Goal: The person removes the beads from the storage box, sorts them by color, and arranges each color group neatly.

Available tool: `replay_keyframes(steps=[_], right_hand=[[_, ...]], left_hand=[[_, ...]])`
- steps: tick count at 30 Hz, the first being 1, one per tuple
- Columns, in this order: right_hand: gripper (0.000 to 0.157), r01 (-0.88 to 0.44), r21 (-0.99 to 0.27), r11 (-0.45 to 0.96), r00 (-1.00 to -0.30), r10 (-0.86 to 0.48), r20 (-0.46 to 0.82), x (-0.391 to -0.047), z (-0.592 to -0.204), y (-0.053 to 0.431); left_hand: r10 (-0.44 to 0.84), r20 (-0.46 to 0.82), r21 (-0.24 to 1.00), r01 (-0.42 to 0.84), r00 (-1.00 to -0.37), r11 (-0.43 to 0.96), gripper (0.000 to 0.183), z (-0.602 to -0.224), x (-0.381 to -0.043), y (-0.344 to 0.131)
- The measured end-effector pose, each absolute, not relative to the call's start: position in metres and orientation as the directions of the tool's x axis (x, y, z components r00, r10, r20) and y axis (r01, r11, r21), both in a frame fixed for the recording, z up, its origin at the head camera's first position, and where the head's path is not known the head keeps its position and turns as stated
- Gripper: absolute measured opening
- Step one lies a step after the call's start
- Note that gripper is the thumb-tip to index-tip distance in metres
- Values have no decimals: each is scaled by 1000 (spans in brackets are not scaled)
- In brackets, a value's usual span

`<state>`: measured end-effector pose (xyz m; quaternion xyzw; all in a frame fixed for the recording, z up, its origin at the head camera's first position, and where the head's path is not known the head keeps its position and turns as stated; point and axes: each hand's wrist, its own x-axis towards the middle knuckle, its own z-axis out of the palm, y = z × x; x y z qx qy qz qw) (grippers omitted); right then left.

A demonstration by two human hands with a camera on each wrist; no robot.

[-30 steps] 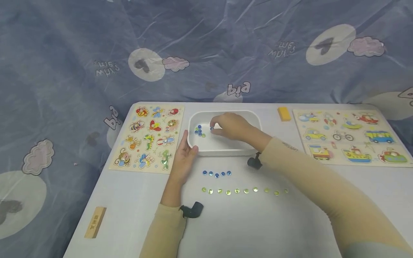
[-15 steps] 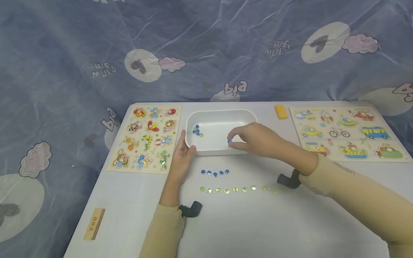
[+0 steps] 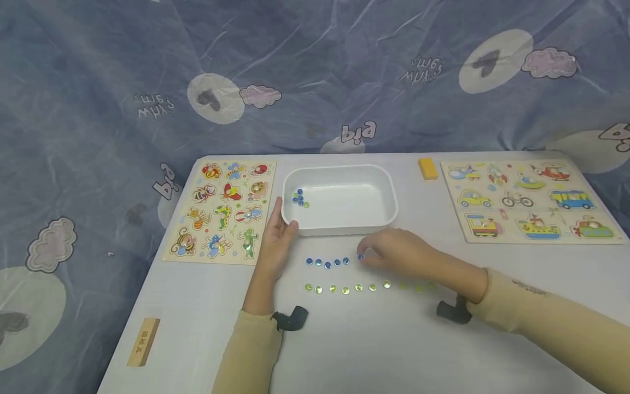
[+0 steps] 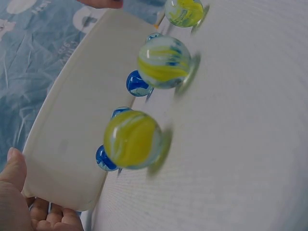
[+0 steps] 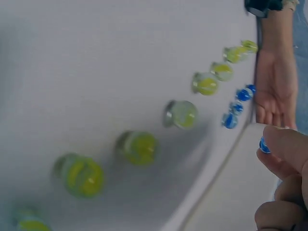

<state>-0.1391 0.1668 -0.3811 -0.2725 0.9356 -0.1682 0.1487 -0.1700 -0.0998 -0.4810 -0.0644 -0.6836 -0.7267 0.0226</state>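
Note:
In the head view, my right hand (image 3: 401, 251) pinches a blue marble (image 3: 361, 256) between thumb and fingertips, just right of a row of several blue marbles (image 3: 327, 265). The held marble (image 5: 263, 145) also shows in the right wrist view. My left hand (image 3: 276, 241) holds the near left corner of the white tray (image 3: 344, 229), thumb at the front and fingers along the left end. Inside the tray, at its left, lies a small cluster of blue and yellow-green marbles (image 3: 301, 198). Nearer me runs a row of several yellow-green marbles (image 3: 345, 290).
A wooden insect puzzle board (image 3: 223, 213) lies left of the tray, and a vehicle puzzle board (image 3: 531, 202) lies to the right. A yellow block (image 3: 427, 168) sits at the back. One wooden block (image 3: 144, 342) rests near the left table edge. Patterned cloth (image 3: 295, 65) hangs behind.
My right hand has carried a blue marble out of the tray, over its front rim, to the right end of the blue row. The left hand has stayed at the tray's corner.

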Motion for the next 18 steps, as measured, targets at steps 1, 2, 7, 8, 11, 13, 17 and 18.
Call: replay_keyframes(steps=[1, 2, 7, 8, 11, 13, 17, 18], right_hand=[[19, -452, -397, 799, -806, -557, -203, -140, -384, 166], [19, -445, -395, 804, -804, -553, -218, -140, -388, 165], [18, -442, -372, 816, -800, -547, -248, -143, -405, 162], [18, -445, -370, 816, -800, -547, -247, -144, -407, 161], [19, -450, -366, 815, -801, -549, -239, -145, -411, 161], [19, -451, -360, 817, -804, -547, -234, -146, -412, 160], [19, -463, -346, 816, -806, -550, -220, -148, -413, 158], [19, -464, -344, 816, -806, -550, -219, -148, -414, 158]], left_hand=[[55, 126, 990, 123, -990, -67, 70, -482, -170, -100], [56, 128, 990, 124, -990, -72, 70, -482, -170, -101], [66, 116, 989, 109, -991, -100, 74, -484, -172, -101], [68, 113, 989, 106, -991, -105, 75, -484, -172, -101], [74, 110, 988, 101, -991, -119, 77, -483, -173, -100], [71, 111, 988, 102, -991, -117, 77, -483, -173, -100], [68, 123, 987, 115, -990, -116, 77, -481, -171, -100], [68, 125, 987, 117, -990, -115, 77, -481, -171, -100]])
